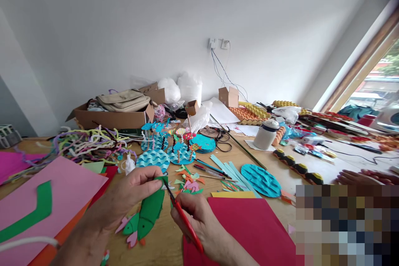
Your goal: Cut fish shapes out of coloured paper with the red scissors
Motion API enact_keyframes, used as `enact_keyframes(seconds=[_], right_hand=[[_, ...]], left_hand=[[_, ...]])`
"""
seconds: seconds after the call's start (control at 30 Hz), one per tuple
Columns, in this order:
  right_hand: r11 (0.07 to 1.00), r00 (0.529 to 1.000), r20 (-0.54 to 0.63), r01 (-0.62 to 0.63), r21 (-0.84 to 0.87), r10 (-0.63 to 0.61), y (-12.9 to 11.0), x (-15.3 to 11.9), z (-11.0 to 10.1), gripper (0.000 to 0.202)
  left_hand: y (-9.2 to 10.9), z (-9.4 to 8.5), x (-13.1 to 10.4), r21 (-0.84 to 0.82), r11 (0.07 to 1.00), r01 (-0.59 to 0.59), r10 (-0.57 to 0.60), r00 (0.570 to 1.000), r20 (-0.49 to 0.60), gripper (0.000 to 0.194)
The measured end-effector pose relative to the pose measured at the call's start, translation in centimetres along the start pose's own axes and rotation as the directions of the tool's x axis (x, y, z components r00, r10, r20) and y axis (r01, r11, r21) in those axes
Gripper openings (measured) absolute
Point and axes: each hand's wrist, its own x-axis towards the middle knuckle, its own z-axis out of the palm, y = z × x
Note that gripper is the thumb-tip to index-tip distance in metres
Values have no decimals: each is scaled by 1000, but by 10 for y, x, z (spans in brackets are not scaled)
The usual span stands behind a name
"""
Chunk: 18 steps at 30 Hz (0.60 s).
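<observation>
My left hand (140, 183) pinches the upper end of a green paper fish (151, 214). The fish hangs head down, with an eye and a curved line drawn on it. In my right hand (199, 220) is a pair of scissors with red handles (187, 220). The dark blades point up and away from me and touch the green paper just by my left fingertips. How far apart the blades are, I cannot tell. Below the hanging fish lie smaller paper fish, one green (131, 224) and one pink (132, 239).
Red paper (240, 228) lies at front right, pink paper (59, 195) at left. Beyond my hands are paper scraps (190, 181), pens (212, 170), blue discs (260, 181) and fish models (183, 147). A white jar (265, 135) stands behind. Another person's hands (364, 176) rest at right.
</observation>
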Motion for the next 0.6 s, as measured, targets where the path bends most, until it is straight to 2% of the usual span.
enact_keyframes(seconds=[0.27,0.6], right_hand=[[1000,1000,-1,-3,-1,3,3,1,-1,28],[994,997,29,-69,81,66,2,2,0,20]], left_hand=[[0,-1,0,-6,1000,-7,7,999,-36,15],[7,6,-1,-21,1000,-2,1,999,-41,22]])
